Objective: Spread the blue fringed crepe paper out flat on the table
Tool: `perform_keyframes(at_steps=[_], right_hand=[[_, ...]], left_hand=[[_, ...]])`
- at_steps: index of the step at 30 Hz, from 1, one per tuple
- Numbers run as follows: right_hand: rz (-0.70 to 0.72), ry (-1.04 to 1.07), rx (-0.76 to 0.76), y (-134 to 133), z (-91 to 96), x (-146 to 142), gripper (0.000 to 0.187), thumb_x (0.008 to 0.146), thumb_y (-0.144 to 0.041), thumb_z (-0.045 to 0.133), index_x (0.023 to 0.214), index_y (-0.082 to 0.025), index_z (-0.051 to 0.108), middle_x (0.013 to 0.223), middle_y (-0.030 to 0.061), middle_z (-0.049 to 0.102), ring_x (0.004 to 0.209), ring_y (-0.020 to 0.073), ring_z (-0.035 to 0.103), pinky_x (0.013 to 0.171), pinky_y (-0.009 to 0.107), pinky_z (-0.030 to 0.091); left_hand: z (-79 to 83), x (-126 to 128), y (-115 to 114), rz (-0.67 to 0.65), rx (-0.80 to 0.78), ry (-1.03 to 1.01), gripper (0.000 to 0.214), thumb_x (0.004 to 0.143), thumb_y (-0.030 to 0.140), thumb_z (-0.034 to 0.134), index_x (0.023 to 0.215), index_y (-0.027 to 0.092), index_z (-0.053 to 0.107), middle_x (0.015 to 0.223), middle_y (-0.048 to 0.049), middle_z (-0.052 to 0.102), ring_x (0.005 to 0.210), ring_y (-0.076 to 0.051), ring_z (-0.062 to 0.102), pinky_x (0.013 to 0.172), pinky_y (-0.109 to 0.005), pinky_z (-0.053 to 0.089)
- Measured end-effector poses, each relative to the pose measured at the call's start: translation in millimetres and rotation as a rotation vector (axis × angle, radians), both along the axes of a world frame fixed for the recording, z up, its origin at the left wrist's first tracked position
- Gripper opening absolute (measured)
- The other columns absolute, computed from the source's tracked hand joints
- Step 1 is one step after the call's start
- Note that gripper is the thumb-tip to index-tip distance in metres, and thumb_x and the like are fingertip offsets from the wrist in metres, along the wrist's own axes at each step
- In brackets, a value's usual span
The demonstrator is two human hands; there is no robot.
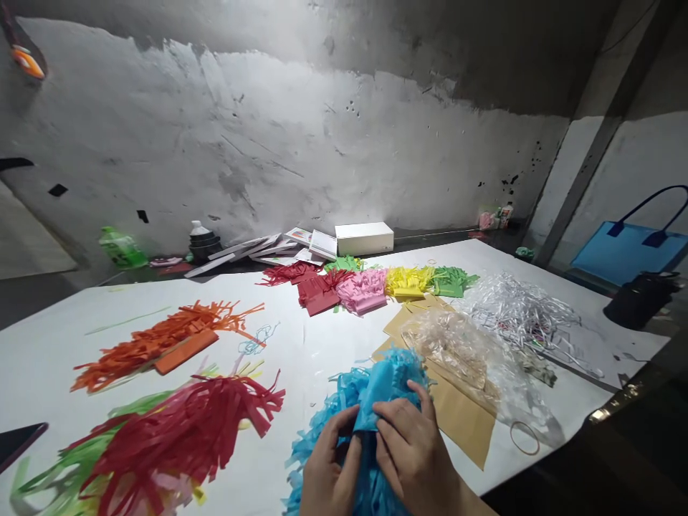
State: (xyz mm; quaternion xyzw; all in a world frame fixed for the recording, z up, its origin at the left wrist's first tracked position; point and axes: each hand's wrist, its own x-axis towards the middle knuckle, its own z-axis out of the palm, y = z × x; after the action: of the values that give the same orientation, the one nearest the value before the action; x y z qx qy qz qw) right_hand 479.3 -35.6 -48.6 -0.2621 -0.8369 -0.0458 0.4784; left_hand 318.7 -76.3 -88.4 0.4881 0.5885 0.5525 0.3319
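Note:
A bright blue tissue-paper fringe (322, 408) lies at the front middle of the white-covered table, its cut strips spread out. Its uncut band (380, 383) is folded up and stands between my hands. My left hand (332, 462) pinches the band's lower left edge between thumb and fingers. From the right, my right hand (411, 444) grips the same band, fingertips pressed on its lower part and one finger raised against the strips. Left of my hands lies a loose heap of red paper strips (177, 437) over green ones, and beyond it an orange fringe (161, 333).
Red (318, 292), pink (365, 290), yellow (408, 282) and green fringes (452, 280) line the far side. Right are brown paper (465, 423), clear plastic (456, 337), white shredded strips (516, 308) and a rubber band (524, 438). A white box (364, 239) stands by the wall.

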Motion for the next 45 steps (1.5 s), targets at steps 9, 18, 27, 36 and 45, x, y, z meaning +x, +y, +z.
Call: perform_keyframes(at_steps=[9, 18, 27, 36, 45], right_hand=[[0.126, 0.104, -0.394, 10.5, 2.8, 9.2, 0.014, 0.092, -0.012, 0.061, 0.087, -0.024, 0.065, 0.092, -0.0008, 0.071, 0.088, 0.0185, 0.068, 0.113, 0.052, 0.030], [0.227, -0.099, -0.359, 16.9, 23.7, 19.0, 0.018, 0.095, -0.008, 0.052, 0.097, -0.021, 0.064, 0.097, 0.0020, 0.071, 0.091, 0.0187, 0.067, 0.112, 0.053, 0.029], [0.228, 0.050, -0.540, 22.1, 19.2, 16.3, 0.014, 0.091, -0.016, 0.067, 0.078, -0.022, 0.065, 0.085, -0.0015, 0.071, 0.084, 0.0181, 0.068, 0.105, 0.047, 0.037], [0.195, -0.151, -0.102, 20.6, 18.7, 15.5, 0.026, 0.106, -0.017, 0.038, 0.096, -0.018, 0.062, 0.090, 0.0066, 0.070, 0.082, 0.0206, 0.061, 0.080, 0.036, 0.047], [0.054, -0.087, -0.365, 20.3, 7.3, 9.7, 0.030, 0.088, -0.002, 0.048, 0.103, -0.017, 0.068, 0.096, 0.0076, 0.070, 0.087, 0.0226, 0.066, 0.078, 0.033, 0.051]], left_hand=[[11.5, 17.4, -4.3, 0.150, 0.038, 0.064, 0.041, 0.086, 0.055, 0.060, 0.111, 0.023, 0.070, 0.106, -0.0085, 0.074, 0.077, -0.022, 0.069, 0.054, -0.028, 0.053], [14.2, 6.2, -2.0, 0.089, 0.048, 0.187, 0.035, 0.090, 0.046, 0.057, 0.114, 0.024, 0.069, 0.111, -0.0092, 0.074, 0.086, -0.024, 0.071, 0.066, -0.032, 0.059], [3.1, -0.9, 1.2, 0.050, 0.159, 0.414, 0.031, 0.093, 0.033, 0.053, 0.120, 0.024, 0.066, 0.115, -0.0095, 0.073, 0.099, -0.026, 0.071, 0.082, -0.038, 0.060], [-4.5, -4.1, 3.0, 0.011, 0.279, 0.504, 0.031, 0.095, 0.026, 0.052, 0.124, 0.025, 0.064, 0.116, -0.0089, 0.072, 0.105, -0.025, 0.069, 0.091, -0.038, 0.056], [-4.2, 11.1, 4.1, 0.163, 0.476, 0.537, 0.027, 0.098, 0.016, 0.045, 0.115, 0.028, 0.062, 0.110, -0.0059, 0.064, 0.103, -0.022, 0.063, 0.092, -0.036, 0.049]])
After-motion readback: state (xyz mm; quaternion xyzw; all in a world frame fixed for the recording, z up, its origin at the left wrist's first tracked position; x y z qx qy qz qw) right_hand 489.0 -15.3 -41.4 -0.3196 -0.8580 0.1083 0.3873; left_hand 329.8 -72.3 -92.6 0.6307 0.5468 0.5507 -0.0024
